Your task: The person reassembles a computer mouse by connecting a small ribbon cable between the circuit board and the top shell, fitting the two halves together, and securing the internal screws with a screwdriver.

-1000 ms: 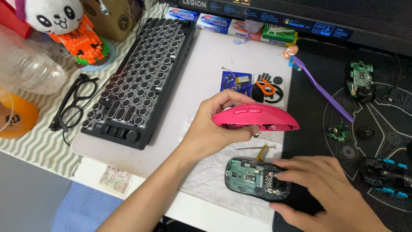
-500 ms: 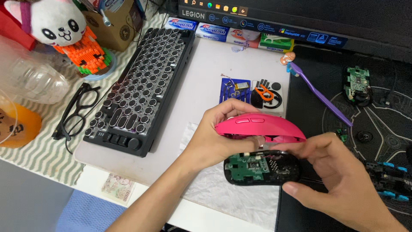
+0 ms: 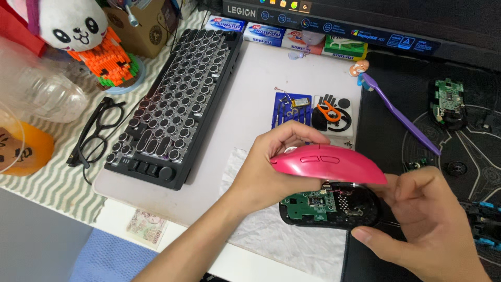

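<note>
Left hand: your left hand (image 3: 271, 172) is curled around the pink mouse shell (image 3: 329, 163), gripping it from the side and holding it just above the base.
Right hand: your right hand (image 3: 422, 224) grips the black mouse base (image 3: 329, 206), fingers cupping its rear end.
Base: green circuit board (image 3: 305, 201) sits in it, exposed.
Place: on white tissue (image 3: 282, 235) near the desk's front edge.
Change: shell has dropped lower over the base since a second ago.
Nearby: black keyboard (image 3: 177, 99) at the left.

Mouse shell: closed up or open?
Open. The left hand holds the pink top shell above the black base, whose green circuit board is exposed.
</note>
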